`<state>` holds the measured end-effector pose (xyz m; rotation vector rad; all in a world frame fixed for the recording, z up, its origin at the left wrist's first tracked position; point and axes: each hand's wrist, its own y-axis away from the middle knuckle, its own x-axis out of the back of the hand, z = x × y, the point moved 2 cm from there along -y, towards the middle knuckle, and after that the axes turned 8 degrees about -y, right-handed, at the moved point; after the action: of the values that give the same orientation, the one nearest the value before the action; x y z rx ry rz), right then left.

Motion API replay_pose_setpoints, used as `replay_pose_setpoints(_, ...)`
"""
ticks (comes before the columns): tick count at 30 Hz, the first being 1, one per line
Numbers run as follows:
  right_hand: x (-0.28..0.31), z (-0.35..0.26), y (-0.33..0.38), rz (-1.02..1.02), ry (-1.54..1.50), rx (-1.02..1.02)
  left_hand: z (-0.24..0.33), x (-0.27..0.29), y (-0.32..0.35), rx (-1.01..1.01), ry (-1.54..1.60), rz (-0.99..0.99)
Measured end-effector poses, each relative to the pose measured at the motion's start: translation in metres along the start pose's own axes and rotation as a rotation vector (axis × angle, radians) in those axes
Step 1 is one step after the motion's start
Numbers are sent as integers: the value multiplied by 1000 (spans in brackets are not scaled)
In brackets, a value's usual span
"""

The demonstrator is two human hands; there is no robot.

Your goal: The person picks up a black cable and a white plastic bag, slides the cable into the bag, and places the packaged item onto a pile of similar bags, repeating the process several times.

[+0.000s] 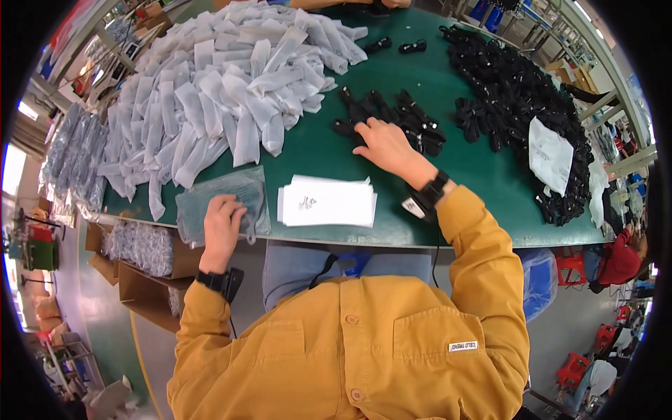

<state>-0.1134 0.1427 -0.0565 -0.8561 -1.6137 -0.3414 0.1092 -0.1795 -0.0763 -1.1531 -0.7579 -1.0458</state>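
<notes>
My left hand (223,225) rests on a stack of flat clear plastic bags (192,210) near the table's front edge, its fingers slightly bent and apart. My right hand (388,147) reaches over a small group of black bundled cables (420,126), its thumb and fingers spread. Its fingertips are at the nearest bundle (343,127); whether they touch it I cannot tell. Between my hands lies a stack of white paper slips (327,201) with a small printed drawing on top.
A large heap of filled whitish bags (210,91) covers the table's far left. Black cable bundles (490,84) pile up at the right, with a white bag (550,155) on them. Cardboard boxes (148,294) stand below left. Another person's forearm (315,3) shows across the green table (308,157).
</notes>
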Motion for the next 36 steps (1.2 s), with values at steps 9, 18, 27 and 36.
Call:
replay_pose_setpoints(9,17,-8,49,30,-885,-414,103,-1,-34,-62,449,97)
replay_pose_setpoints(18,16,-40,158,246,-1248,-665,184,-76,-54,-454,460,-91)
replay_pose_setpoints(27,1,-50,158,535,-1460,-508,175,-77,-47,-332,446,8)
replay_pose_setpoints(36,12,-46,145,566,-1617,-420,169,-74,-52,-57,639,-164)
